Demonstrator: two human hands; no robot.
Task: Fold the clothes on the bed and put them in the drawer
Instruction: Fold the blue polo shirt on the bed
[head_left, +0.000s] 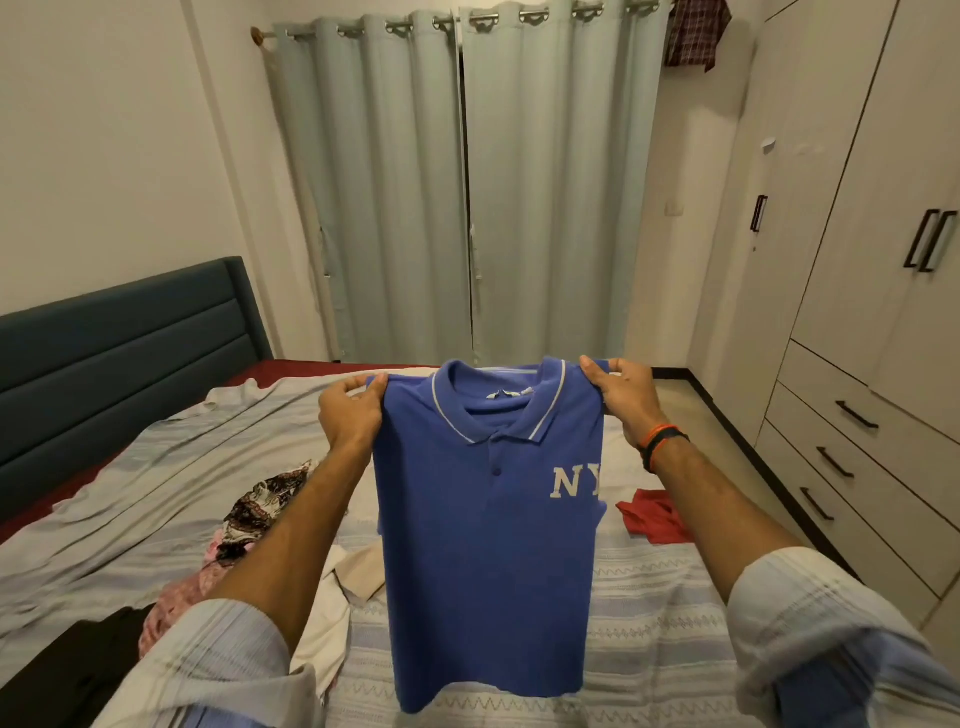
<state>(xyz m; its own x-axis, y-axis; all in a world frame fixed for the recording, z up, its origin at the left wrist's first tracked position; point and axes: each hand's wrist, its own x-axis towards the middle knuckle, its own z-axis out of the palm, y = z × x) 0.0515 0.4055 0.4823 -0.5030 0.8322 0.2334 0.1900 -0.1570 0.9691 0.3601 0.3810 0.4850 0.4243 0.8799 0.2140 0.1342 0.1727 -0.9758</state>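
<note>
Both hands, left hand (349, 410) and right hand (623, 392), pinch the blue polo shirt (488, 545) by its shoulders, hanging unfolded above the bed (649, 623). Other clothes (249, 519) lie unfolded; drawers (852, 441) closed.

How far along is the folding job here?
Early on, it seems. No folded stack is visible. The left hand and right hand grip the blue polo shirt by its shoulders, unfolded. A patterned garment and red garment still lie loose; the drawers are closed.
</note>
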